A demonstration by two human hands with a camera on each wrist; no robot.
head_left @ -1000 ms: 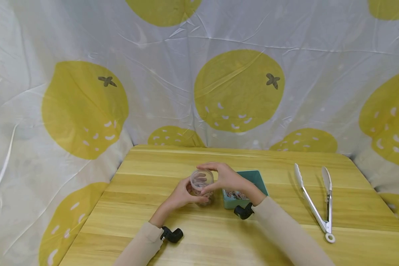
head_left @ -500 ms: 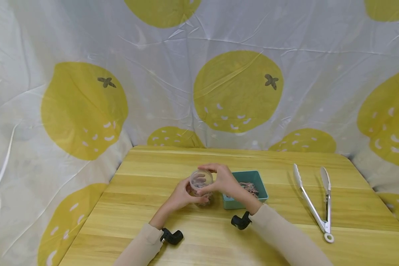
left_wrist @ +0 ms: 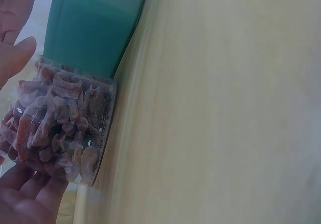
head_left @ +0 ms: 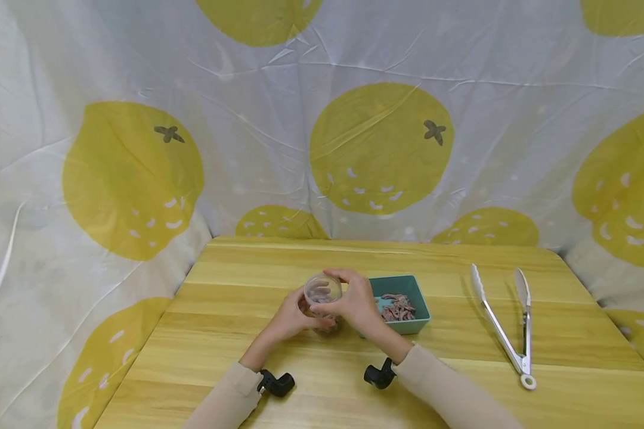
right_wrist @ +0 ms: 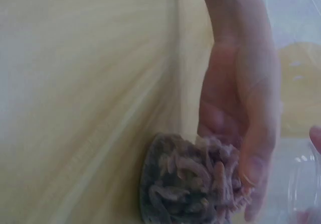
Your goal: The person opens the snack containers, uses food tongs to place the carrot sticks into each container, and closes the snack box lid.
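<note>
A clear plastic jar (head_left: 328, 322) filled with reddish-brown dried strips stands upright on the table. My left hand (head_left: 290, 317) grips its side, thumb on the near face. The right hand (head_left: 354, 301) spans the jar's clear round top (head_left: 322, 288), thumb on the near edge and fingers on the far edge. In the left wrist view, the strips (left_wrist: 60, 118) press against the jar wall, with left-hand fingers (left_wrist: 35, 196) below and right-hand fingers at upper left. The right wrist view shows the left thumb (right_wrist: 254, 169) against the jar.
A teal rectangular box (head_left: 420, 298) with more brownish strips (head_left: 399, 308) and a light-blue piece sits right of the jar. Silver tongs (head_left: 507, 339) with white tips lie spread at the table's right. A lemon-print curtain (head_left: 381, 149) surrounds the wooden table (head_left: 247, 262).
My right hand has turned around the jar's top, its wrist swinging left and toward me, uncovering more of the teal box. The left hand keeps its grip.
</note>
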